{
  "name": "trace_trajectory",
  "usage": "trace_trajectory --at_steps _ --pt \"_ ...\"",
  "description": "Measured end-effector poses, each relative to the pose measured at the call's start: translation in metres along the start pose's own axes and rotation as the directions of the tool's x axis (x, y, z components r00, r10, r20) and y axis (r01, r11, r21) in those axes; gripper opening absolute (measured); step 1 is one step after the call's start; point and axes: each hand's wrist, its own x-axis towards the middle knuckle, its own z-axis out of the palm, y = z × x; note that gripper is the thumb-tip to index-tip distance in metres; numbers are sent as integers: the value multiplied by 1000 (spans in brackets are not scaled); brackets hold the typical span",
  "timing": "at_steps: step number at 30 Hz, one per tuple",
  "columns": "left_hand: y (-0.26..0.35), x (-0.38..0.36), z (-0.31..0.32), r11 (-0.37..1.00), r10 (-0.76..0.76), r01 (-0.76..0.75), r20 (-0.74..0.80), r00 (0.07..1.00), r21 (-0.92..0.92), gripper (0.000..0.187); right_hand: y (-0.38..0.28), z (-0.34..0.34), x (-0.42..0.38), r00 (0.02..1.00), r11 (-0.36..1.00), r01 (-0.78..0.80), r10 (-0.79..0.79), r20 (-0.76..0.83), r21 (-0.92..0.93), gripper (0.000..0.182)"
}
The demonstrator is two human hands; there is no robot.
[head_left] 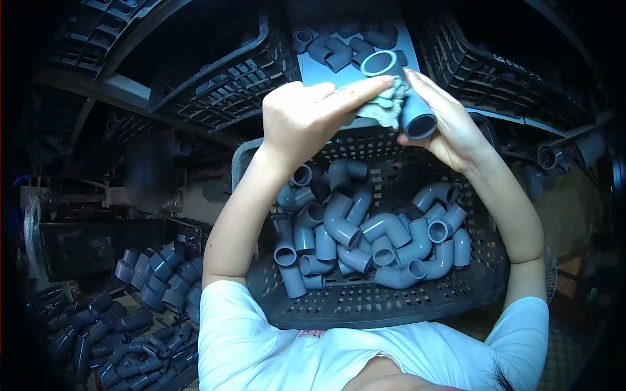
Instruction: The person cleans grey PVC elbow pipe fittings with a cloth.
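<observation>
A grey pipe elbow (417,112) is held up above the black crate, both its round openings showing. My right hand (451,124) grips it from the right side, fingers wrapped round its back. My left hand (313,114) pinches a pale green cloth (386,105) and presses it against the elbow's left side. Below both hands, the black crate (391,313) holds several grey pipe elbows (340,218) lying in a loose heap.
More elbows (336,52) lie on a light surface (313,73) at the top. Black crates (228,78) stand on either side of it. Many grey fittings (156,280) are piled at lower left. Fittings (554,156) sit at the right.
</observation>
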Motion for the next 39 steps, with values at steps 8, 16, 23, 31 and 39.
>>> trace_trajectory --at_steps 8,16,23,31,39 --pt "20 7 -7 998 -22 26 88 996 -49 64 9 18 -5 993 988 -118 115 -40 -100 40" --pt "17 6 4 995 -47 57 125 991 -78 60 1 15 -9 982 987 -11 -20 -188 -163 40" --pt "35 3 10 899 -127 183 163 978 -397 56 9 15 -3 986 992 50 -67 -151 -116 42" --pt "35 6 11 881 -169 241 207 964 -407 59 16 20 -2 981 993 40 -59 -187 -107 51" --pt "36 13 -2 882 -125 195 185 975 -429 59 8 15 -3 985 984 138 -149 -92 -112 46"
